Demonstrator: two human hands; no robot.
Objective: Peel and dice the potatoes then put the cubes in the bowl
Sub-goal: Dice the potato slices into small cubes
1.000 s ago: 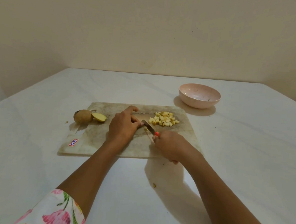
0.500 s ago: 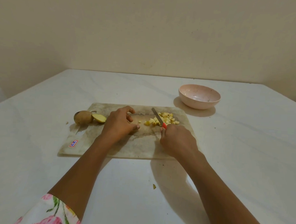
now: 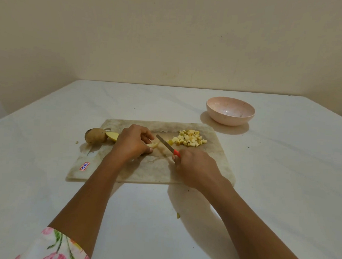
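Dicing: a person cuts a pale potato piece (image 3: 154,144) on a worn, stained cutting board (image 3: 213,160) at the centre of a white table (image 3: 281,172).
Left hand (image 3: 133,141): fingers curl over the potato piece and pin it to the board, just at 9 o'clock of the blade.
Right hand (image 3: 196,167): wrapped round the red handle of a small knife (image 3: 166,144). The blade points toward 11 o'clock, with its tip right beside the potato piece. Whether the edge meets the board cannot be told.
Cubes (image 3: 190,138): a heap of yellow potato cubes lies on the board at 1 o'clock from the knife, and a few loose bits sit at the heap's 9 o'clock side.
Bowl (image 3: 228,120): pink and upright, it stands on the table beyond the board's far right corner, at 1 o'clock from the cubes and apart from them.
Whole potato (image 3: 95,135): brown and unpeeled, it sits at the board's far left corner, at 9 o'clock from the left hand.
Cut half (image 3: 112,136): cut face up, it lies between the whole potato and the left hand, against the potato.
Sticker (image 3: 84,166): red-bordered, it is stuck near the board's 7 o'clock corner.
Scrap (image 3: 178,215): a small bit lies on the table at 6 o'clock from the board, between the forearms.
Sleeve (image 3: 53,247): floral print, on the left arm.
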